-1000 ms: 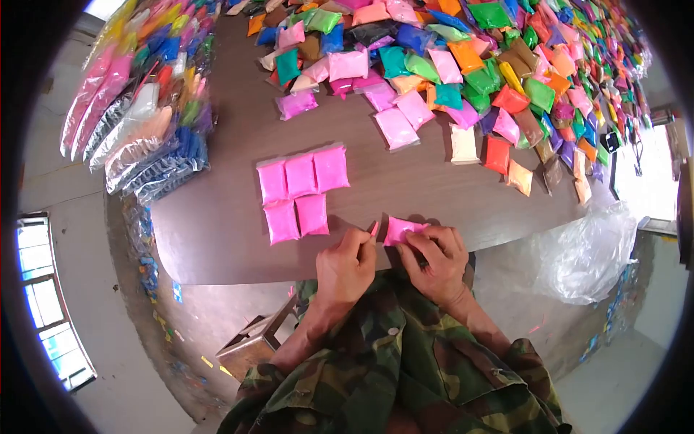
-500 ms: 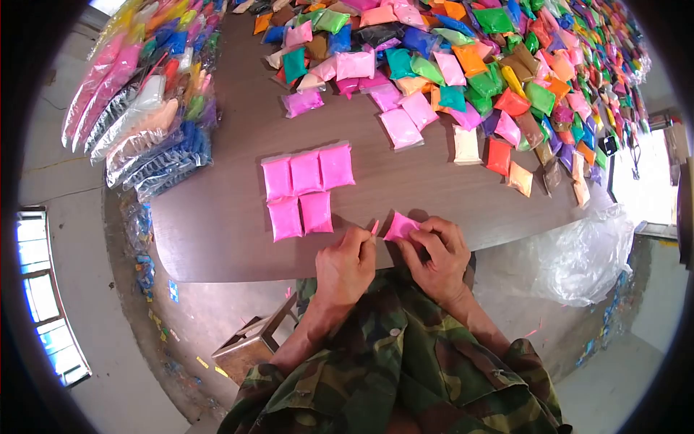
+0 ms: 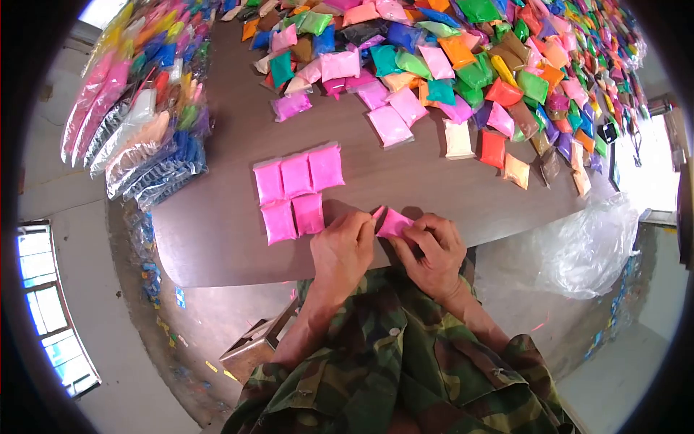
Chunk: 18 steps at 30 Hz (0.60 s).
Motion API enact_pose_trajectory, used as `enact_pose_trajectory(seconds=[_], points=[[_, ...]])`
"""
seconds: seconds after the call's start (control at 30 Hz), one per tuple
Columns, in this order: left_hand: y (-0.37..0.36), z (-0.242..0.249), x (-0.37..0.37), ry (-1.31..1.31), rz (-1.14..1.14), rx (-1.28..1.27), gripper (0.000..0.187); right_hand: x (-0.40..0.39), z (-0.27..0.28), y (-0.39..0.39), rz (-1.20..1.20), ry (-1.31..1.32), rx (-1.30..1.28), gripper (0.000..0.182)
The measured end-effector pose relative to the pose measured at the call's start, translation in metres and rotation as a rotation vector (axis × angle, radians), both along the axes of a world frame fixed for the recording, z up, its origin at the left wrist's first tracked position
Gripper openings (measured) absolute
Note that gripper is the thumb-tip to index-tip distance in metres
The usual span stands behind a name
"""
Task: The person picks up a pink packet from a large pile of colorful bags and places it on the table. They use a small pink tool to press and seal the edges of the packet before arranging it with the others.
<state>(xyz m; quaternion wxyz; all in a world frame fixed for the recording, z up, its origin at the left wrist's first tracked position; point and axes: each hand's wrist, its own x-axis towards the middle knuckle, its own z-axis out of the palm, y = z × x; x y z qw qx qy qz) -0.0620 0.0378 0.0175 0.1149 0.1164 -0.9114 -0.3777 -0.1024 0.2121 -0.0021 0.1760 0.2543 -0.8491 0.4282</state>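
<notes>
My right hand [image 3: 432, 254] is closed on a small pink packet [image 3: 395, 223], gripping its right side near the table's front edge. Just left of it my left hand [image 3: 343, 247] is pinched, with a thin pink strip [image 3: 378, 213] sticking up from the fingertips. Fingers hide the rest of this strip. Several bright pink packets lie flat to the left in two rows: an upper row [image 3: 296, 174] of three and a lower pair [image 3: 280, 221] beneath it.
A big heap of small coloured packets [image 3: 463, 90] covers the back and right of the brown table [image 3: 217, 239]. Long clear bags of coloured packets [image 3: 155, 108] are stacked at the left. Crumpled clear plastic [image 3: 578, 253] hangs at the right edge. A wooden stool [image 3: 249, 354] stands below.
The view has shifted slightly. The pink strip at my left fingertips and the packet in my right hand have come closer together. The laid-out pink packets keep their arrangement.
</notes>
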Motion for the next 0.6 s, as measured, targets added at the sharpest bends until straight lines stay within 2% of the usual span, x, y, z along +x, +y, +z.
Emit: enact_pose_trajectory(seconds=[0.23, 0.33, 0.47, 0.57, 0.6], points=[[0.008, 0.012, -0.006, -0.012, -0.149, -0.104, 0.005, -0.001, 0.001, 0.002, 0.012, 0.002, -0.002, 0.028], [-0.003, 0.003, -0.013, -0.013, -0.090, -0.116, 0.004, 0.001, -0.001, 0.004, 0.017, 0.010, -0.004, 0.029], [0.009, 0.018, -0.003, 0.044, -0.069, -0.038, 0.005, -0.001, -0.003, 0.004, 0.020, -0.006, 0.001, 0.031], [0.015, 0.008, 0.006, 0.016, -0.118, 0.007, 0.006, 0.000, -0.002, 0.007, 0.048, -0.017, 0.028, 0.030], [0.011, 0.006, 0.005, -0.002, -0.113, -0.068, 0.006, -0.002, 0.000, 0.008, 0.062, -0.009, 0.037, 0.030]])
